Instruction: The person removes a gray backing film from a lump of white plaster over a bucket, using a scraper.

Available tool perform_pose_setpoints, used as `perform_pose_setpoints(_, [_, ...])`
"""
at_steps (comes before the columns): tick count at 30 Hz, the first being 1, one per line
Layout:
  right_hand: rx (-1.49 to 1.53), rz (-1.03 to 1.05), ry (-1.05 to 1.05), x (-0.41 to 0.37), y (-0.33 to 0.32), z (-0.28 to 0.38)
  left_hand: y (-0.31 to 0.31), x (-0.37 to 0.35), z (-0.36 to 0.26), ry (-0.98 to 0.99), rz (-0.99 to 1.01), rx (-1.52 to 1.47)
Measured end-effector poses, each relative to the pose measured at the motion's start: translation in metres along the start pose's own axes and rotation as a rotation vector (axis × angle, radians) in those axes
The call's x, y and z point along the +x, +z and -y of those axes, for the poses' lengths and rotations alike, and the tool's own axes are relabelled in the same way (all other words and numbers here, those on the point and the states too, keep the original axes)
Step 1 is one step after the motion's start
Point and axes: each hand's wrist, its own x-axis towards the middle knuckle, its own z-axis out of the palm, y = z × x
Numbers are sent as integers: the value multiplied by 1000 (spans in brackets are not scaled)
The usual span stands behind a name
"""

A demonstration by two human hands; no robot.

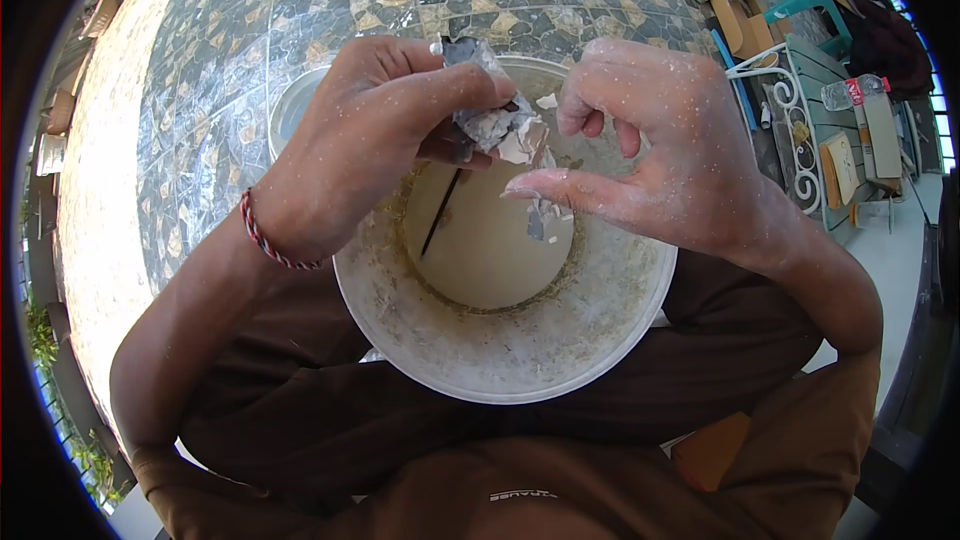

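Observation:
My left hand (pixel 375 120) is closed around a crumpled wad of torn, wet-looking grey and white paper (pixel 517 145), pinched between thumb and fingers. Close by on the right is my right hand (pixel 655 130), speckled white, its thumb held apart from curled fingers. Small loose scraps (pixel 537 223) show between the two hands, below the wad. Under both hands stands a pale bucket (pixel 500 360) with a wide rim and cloudy, cream-coloured liquid (pixel 490 260) inside. A thin dark stick (pixel 440 215) slants down into it; its upper end is hidden behind my left hand.
Behind the bucket, at its left, part of another pale round container (pixel 292 110) shows. Patterned tiles (pixel 340 0) cover the floor ahead. To the right are a bench with white scrolled metal (pixel 800 145), a plastic bottle (pixel 850 93), cardboard boxes (pixel 735 25) and a green stool (pixel 812 0).

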Motion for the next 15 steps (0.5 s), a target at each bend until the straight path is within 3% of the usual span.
perform_pose_setpoints(2, [74,-52,140,0,9,3,-3,-1,-1,61,57,116])
perform_pose_setpoints(3, [73,-55,143,0,12,2,-3,-1,-2,118,115,229])
perform_pose_setpoints(7, [177,67,116,-2,18,3,3,-6,-3,172,112,224])
perform_pose_setpoints(9, [166,79,137,-3,17,4,1,-7,-10,1,78,147])
perform_pose_setpoints(15, [-68,60,-18,-3,5,12,2,-2,2,-163,30,-93])
